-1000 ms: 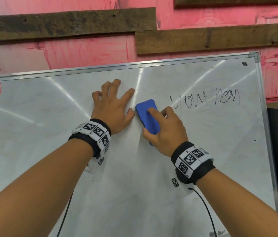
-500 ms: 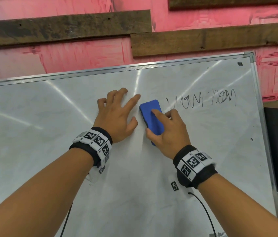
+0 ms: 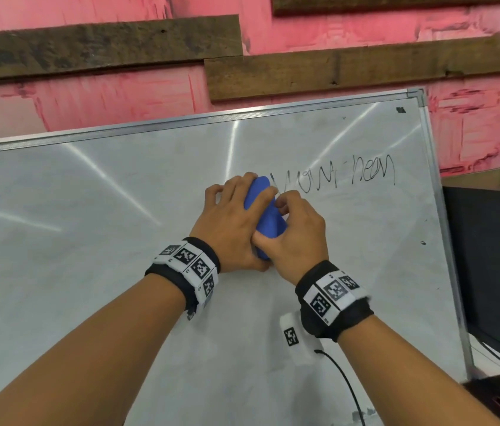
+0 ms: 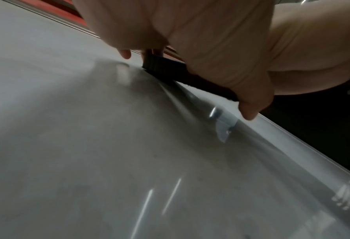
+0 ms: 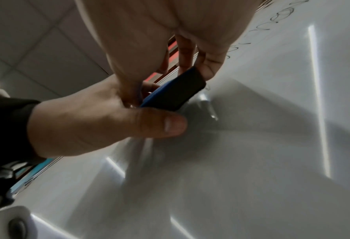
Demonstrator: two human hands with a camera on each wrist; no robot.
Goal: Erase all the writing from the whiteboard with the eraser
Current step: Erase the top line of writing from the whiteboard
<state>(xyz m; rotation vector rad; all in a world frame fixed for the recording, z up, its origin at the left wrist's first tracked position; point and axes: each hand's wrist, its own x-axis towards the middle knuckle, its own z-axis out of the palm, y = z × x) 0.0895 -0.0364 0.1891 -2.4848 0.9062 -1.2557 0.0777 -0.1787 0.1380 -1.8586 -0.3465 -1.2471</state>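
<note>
Both hands, left hand and right hand, clasp the eraser | likely regripping; writing on the whiteboard unerased

Your left hand and right hand both curl around the blue eraser, held tilted at the whiteboard just left of the black writing.
</note>
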